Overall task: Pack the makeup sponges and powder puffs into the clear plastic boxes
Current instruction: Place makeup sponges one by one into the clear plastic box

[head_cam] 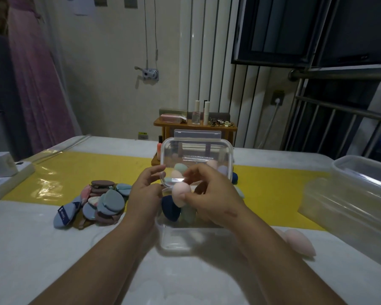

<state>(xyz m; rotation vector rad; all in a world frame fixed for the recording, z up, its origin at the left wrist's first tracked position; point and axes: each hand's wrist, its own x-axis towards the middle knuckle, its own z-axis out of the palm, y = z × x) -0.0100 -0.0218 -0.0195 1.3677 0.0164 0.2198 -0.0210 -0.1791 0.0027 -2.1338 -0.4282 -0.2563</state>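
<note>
A clear plastic box (178,241) stands on the table in front of me, its clear lid (196,150) raised upright behind it. My right hand (209,194) pinches a pale pink egg-shaped sponge (179,192) over the box. Under it in the box lie a navy sponge (169,208) and a green sponge (188,213). More pastel sponges show through the lid. My left hand (144,190) rests at the box's left edge, fingers touching the lid's lower corner. A heap of blue, brown and pink powder puffs (99,201) lies to the left. A pink sponge (299,241) lies to the right.
Larger clear plastic containers (350,199) stand at the right edge. A small wooden shelf (194,126) with bottles and a pink case is behind the box. White items (2,170) sit at the far left. A yellow strip crosses the white tabletop.
</note>
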